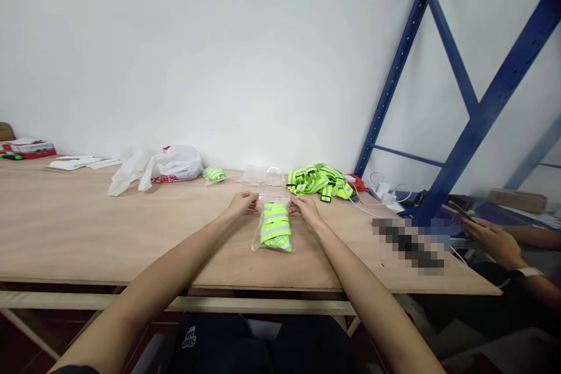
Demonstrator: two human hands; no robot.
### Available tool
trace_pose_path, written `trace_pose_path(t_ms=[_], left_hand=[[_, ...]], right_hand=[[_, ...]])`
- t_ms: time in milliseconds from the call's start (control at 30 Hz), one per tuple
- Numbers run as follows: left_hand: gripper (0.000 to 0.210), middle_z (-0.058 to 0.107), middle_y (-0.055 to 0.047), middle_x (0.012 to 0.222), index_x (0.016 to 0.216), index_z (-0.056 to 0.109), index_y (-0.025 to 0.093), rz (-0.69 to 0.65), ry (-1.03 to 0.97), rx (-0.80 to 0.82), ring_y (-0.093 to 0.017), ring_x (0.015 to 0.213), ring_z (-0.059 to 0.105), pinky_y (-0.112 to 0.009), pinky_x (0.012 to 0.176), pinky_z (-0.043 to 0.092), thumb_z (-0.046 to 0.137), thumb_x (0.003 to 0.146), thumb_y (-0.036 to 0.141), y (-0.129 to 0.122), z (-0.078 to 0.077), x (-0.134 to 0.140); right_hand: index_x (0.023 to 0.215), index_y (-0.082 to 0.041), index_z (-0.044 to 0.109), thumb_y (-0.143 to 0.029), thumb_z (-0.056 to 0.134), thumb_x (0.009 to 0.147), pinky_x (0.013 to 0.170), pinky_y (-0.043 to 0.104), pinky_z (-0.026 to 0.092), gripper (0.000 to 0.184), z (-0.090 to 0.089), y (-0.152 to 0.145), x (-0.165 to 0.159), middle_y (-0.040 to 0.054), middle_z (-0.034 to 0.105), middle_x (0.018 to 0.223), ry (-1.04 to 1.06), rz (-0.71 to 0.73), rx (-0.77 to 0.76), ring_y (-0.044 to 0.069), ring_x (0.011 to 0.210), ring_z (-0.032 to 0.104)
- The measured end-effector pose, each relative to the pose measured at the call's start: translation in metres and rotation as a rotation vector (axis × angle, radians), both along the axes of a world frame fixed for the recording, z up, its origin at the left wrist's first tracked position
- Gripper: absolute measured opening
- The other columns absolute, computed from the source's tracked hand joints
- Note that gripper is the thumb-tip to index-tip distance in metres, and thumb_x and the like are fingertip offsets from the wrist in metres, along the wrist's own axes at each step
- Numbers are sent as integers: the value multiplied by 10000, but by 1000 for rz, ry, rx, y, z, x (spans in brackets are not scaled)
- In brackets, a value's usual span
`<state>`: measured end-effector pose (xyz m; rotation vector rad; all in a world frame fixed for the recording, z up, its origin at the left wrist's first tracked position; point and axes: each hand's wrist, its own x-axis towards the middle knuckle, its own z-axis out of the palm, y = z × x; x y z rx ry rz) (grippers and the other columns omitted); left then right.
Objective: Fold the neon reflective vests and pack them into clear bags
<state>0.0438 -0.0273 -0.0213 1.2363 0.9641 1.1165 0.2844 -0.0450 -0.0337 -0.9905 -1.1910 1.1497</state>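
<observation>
A clear zip bag (258,238) lies on the wooden table in front of me, its opening edge facing the wall. Inside it is a folded yellow-green reflective strap bundle (276,228) with silver stripes. My left hand (243,203) pinches the bag's top left corner. The top right corner is pinched between the fingers of my right hand (305,209). Farther back on the right sits a loose heap of the same reflective straps (319,180) with black buckles. Another bagged reflective bundle (214,175) rests near the wall, left of centre.
Flat clear bags (263,175) lie by the wall. A white plastic bag (179,162) with red print, white papers (74,162) and a red-white box (30,148) are to the left. Blue rack posts (477,111), white chargers (383,191) and another person's hand (497,242) are at right.
</observation>
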Motion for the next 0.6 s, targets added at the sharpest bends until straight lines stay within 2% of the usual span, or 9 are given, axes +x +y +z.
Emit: trace_pose_path(t_ms=[333, 600], left_hand=[[299, 597, 2, 565, 642, 587, 155, 15, 42, 72, -124, 527, 597, -279, 593, 563, 823, 670, 336, 5, -1, -3], [312, 657, -33, 648, 710, 611, 161, -4, 38, 37, -148, 568, 630, -283, 587, 554, 804, 675, 402, 2, -5, 3]], right_hand=[[630, -189, 622, -433, 858, 613, 524, 246, 542, 340, -2, 4, -1, 9, 668, 591, -30, -34, 27, 129, 519, 622], [627, -191, 634, -459, 833, 622, 526, 249, 537, 334, -3, 1, -3, 13, 669, 595, -58, -31, 20, 135, 529, 621]])
